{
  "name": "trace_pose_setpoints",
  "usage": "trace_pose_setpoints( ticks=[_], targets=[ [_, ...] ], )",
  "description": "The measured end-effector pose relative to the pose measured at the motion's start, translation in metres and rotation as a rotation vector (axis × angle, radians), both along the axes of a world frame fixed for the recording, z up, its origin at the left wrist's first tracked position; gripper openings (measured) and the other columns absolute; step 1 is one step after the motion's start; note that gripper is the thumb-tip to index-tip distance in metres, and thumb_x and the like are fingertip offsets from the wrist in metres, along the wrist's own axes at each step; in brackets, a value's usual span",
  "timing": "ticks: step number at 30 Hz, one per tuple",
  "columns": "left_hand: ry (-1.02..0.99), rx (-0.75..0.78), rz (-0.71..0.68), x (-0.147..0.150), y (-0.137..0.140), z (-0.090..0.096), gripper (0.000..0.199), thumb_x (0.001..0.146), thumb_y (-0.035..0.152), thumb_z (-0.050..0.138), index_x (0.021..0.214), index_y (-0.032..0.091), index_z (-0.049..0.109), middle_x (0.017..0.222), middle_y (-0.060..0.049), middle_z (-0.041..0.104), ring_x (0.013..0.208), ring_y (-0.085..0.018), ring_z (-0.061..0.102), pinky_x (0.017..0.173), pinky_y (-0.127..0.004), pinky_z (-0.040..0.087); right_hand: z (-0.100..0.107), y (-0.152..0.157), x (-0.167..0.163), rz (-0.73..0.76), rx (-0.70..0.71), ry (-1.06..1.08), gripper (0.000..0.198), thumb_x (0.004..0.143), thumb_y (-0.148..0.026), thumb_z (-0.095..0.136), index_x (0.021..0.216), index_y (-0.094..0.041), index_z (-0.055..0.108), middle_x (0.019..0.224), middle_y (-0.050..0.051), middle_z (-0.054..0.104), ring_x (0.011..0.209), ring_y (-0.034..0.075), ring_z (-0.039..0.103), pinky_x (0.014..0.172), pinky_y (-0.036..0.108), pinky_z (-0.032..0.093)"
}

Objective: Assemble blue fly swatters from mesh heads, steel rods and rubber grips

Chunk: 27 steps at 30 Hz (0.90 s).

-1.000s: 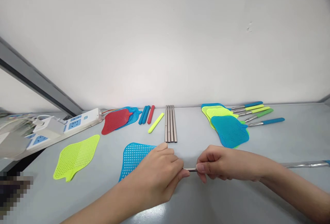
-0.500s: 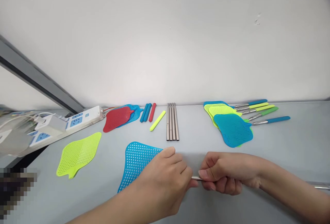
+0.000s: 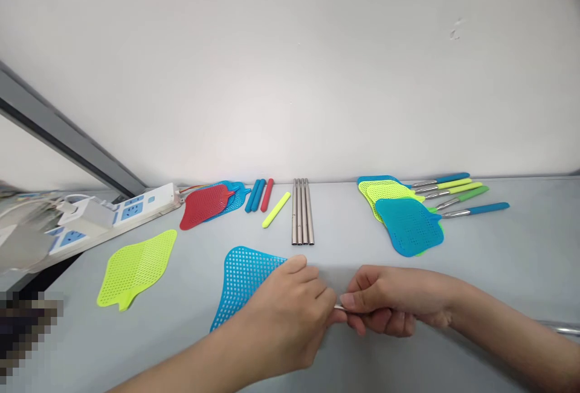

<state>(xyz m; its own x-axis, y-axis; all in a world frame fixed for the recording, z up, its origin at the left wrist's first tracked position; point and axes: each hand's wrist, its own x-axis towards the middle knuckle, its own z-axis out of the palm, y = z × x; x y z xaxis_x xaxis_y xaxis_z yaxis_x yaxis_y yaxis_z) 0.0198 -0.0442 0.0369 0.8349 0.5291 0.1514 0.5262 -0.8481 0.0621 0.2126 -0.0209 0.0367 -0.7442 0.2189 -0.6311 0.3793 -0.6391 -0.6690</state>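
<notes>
My left hand (image 3: 290, 314) is closed at the narrow end of a blue fly swatter head (image 3: 244, 275), whose perforated mesh fans out behind the wrist. My right hand (image 3: 380, 302) pinches a thin metal rod (image 3: 339, 306) between thumb and fingers. Only a short piece of that rod shows in the small gap between the hands; where it meets the swatter head is covered by my left fingers. Past my right forearm a shiny metal piece (image 3: 562, 328) is visible, and I cannot tell if it belongs to the rod.
Behind my hands lie several metal tubes (image 3: 302, 212), a yellow grip (image 3: 276, 210), a red grip (image 3: 267, 195) and two blue grips (image 3: 255, 195). Fly swatters with handles (image 3: 408, 227) are stacked right. Leftward are a red head (image 3: 206, 206), a yellow-green head (image 3: 136, 269) and a power strip (image 3: 145, 206).
My right hand has shifted slightly left, closer to my left hand, and less of the rod shows between them. The left hand keeps its hold.
</notes>
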Motion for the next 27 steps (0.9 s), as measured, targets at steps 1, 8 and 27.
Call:
trace_pose_setpoints(
  ticks=[1,8,27],
  targets=[
    [0.003,-0.009,0.007,-0.001,0.002,0.001,0.028,0.083,0.023,0.038,0.057,0.017,0.046,0.052,0.000,0.046,0.050,-0.012,0.035,0.056,-0.030,0.025,0.002,0.000,0.000,-0.009,0.058,-0.011,0.032,0.081,-0.041,0.046,0.067,-0.014,0.053,0.048,-0.008,0.024,0.038,0.003,0.014,0.032,0.016,0.008],
    [-0.005,-0.116,0.074,-0.008,0.023,0.002,0.036,0.088,0.032,0.033,0.060,0.016,0.049,0.056,0.000,0.049,0.056,-0.012,0.041,0.061,-0.029,0.029,0.014,0.013,0.014,0.051,0.476,-0.170,0.032,0.079,-0.045,0.049,0.085,-0.016,0.062,0.059,-0.003,0.040,0.047,0.005,0.031,0.042,0.016,0.023],
    [0.078,-0.084,0.061,-0.023,0.040,-0.008,0.025,0.086,0.019,0.032,0.064,0.016,0.044,0.061,0.001,0.047,0.061,-0.012,0.039,0.067,-0.028,0.027,-0.017,0.032,0.025,-0.026,0.301,-0.115,0.030,0.078,-0.037,0.048,0.059,-0.014,0.048,0.044,-0.009,0.020,0.037,0.003,0.012,0.035,0.020,0.007]
  ],
)
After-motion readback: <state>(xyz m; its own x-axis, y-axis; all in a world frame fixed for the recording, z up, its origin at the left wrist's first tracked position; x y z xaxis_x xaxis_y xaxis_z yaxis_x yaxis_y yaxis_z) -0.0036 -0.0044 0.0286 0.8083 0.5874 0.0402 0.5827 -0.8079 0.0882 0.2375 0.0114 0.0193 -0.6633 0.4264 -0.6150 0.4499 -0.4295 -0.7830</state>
